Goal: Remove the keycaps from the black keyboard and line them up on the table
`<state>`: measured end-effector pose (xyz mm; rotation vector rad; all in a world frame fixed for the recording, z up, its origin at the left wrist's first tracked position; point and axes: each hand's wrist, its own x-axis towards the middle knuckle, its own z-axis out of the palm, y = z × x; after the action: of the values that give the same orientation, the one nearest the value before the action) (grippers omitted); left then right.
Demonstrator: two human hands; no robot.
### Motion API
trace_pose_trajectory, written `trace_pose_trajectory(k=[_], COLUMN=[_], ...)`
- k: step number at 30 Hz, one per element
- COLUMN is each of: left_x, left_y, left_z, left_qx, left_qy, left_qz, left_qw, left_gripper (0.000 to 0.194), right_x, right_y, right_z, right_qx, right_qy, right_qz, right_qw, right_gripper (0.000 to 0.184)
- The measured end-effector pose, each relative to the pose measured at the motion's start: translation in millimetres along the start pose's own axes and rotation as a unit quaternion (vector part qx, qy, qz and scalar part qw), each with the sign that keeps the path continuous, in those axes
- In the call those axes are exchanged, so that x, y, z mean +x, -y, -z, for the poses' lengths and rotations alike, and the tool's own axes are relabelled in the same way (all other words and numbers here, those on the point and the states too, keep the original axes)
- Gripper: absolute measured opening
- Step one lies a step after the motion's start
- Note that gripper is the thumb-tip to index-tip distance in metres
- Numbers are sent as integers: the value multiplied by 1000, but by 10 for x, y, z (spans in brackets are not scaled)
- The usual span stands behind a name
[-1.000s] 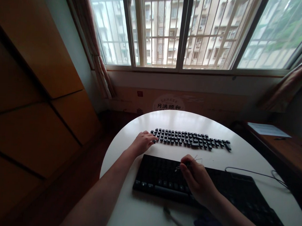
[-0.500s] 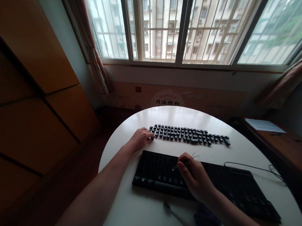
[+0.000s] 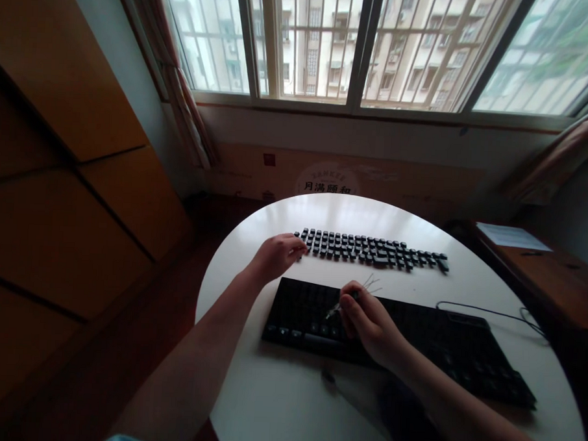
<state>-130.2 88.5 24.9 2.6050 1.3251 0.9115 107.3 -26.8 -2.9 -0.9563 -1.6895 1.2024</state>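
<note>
At the left end of the rows of loose black keycaps, my left hand has thumb and fingers pinched together. Whether a keycap is between those fingertips I cannot make out. My right hand is closed round a wire keycap puller, whose thin wires stick out on both sides of the fist. That hand is over the black keyboard, which lies across the table and is partly covered by the hand and forearm. Some keys remain on its near row and right side.
The round white table carries everything. A small dark-headed brush-like tool and a dark purple item lie near me, both dim. The keyboard's cable runs right. A wooden desk with paper stands beyond.
My left hand has drawn its fingers in and shifted slightly along the left end of the keycaps. My right hand keeps the puller, a little further left. The whole view has tilted down.
</note>
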Motion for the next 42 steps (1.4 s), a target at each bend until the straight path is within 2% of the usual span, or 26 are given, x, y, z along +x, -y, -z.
trace_pose_trajectory(k=[3,5,7,9,13,18,21,23,26,28,31,35,39,42], left_x=[-46,-74,-96,-109,-112,-103,-106,-110,-109,-103,-90,-79,-92,-121], left_y=[-281,-407,-467,-476,-457,-477,-480,-471,-459,-466,-517,-627,-714,-765], left_z=[12,9,6,3,7,12,6,4,24,61,136,195,179,157], left_qx=[-55,-82,-95,-97,-97,-79,-68,-63,-63,-78,-161,-280,-257,-224], left_qy=[138,221,270,290,294,297,301,302,309,307,287,250,233,235], left_qz=[-37,-57,-60,-57,-48,-39,-36,-36,-42,-44,-48,-79,-101,-111], left_qw=[988,970,956,950,950,951,951,950,948,947,943,924,932,939], left_gripper=[31,29,22,17,10,7,7,9,13,16,21,20,14,15], right_x=[25,35,45,56,63,12,-33,-51,-51,-40,-28,-40,-61,-66], right_y=[-26,-34,-37,-29,54,154,110,39,-81,-134,-145,-55,78,161], right_z=[-96,-139,-160,-162,-143,-167,-184,-181,-172,-174,-173,-93,27,78], right_qx=[-5,-34,-60,-79,-140,-271,-287,-234,-63,26,48,11,-103,-203], right_qy=[26,38,45,45,73,127,134,105,18,-21,-47,-75,-79,-51], right_qz=[-13,-12,-14,-18,5,77,97,80,31,10,13,30,69,108], right_qw=[1000,999,997,996,988,951,944,963,997,999,998,997,989,972], right_gripper=[31,30,29,29,26,14,10,13,22,25,26,25,21,18])
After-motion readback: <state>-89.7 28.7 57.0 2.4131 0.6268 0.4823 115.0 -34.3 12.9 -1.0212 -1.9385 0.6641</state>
